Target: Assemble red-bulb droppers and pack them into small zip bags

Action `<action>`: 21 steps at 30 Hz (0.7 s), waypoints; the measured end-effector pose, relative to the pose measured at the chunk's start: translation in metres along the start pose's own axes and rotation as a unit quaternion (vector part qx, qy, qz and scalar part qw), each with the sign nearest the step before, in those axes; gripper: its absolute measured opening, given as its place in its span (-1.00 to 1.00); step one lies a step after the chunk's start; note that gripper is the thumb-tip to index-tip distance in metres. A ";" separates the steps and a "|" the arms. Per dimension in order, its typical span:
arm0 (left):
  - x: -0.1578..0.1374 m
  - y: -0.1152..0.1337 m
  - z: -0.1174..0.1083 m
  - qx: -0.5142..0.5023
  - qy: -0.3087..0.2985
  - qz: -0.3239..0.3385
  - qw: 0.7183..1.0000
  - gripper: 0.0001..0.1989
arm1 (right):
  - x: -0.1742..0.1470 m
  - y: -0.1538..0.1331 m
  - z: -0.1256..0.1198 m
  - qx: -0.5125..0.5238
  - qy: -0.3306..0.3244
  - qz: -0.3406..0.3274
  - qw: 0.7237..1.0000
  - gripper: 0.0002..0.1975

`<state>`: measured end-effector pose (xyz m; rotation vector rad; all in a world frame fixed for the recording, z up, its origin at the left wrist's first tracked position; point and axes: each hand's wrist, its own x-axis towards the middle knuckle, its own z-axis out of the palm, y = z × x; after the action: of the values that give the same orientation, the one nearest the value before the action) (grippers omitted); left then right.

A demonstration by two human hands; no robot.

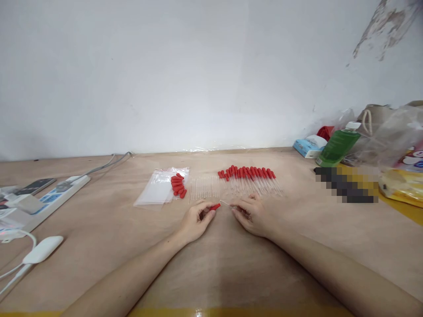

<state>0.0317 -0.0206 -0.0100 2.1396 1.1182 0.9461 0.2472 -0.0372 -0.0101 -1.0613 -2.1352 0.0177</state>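
Between its thumb and fingers my left hand (196, 220) pinches a red rubber bulb (216, 206). My right hand (253, 215) holds a thin clear glass dropper tube (224, 202), whose end points at the bulb; a small gap seems to lie between them. Beyond my hands is a row of bare clear tubes (204, 188). To its right lies a row of droppers with red bulbs fitted (253, 172). Several loose red bulbs (177, 186) rest on a clear plastic zip bag (155, 189) at the left.
A white power strip (59, 200) with plugs and cables stands at the left, near a white charger piece (42, 249). At the right are a tissue pack (309, 146), a green bottle (340, 143) and plastic bags (390, 136). A wall rises behind the table.
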 end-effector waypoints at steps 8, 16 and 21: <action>-0.002 0.001 -0.001 -0.015 0.017 -0.001 1.000 -0.77 | 0.000 0.000 0.001 0.003 -0.005 -0.025 1.000 -0.79; 0.000 -0.003 0.000 -0.030 0.032 -0.008 0.999 -0.78 | 0.000 0.001 0.002 0.020 -0.023 -0.039 0.999 -0.80; 0.000 -0.006 0.000 -0.043 0.016 -0.019 0.999 -0.77 | -0.002 -0.002 0.009 0.048 -0.019 -0.055 0.997 -0.82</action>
<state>0.0289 -0.0170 -0.0142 2.0344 1.1095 0.9970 0.2412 -0.0373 -0.0171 -0.8933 -2.2014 0.0888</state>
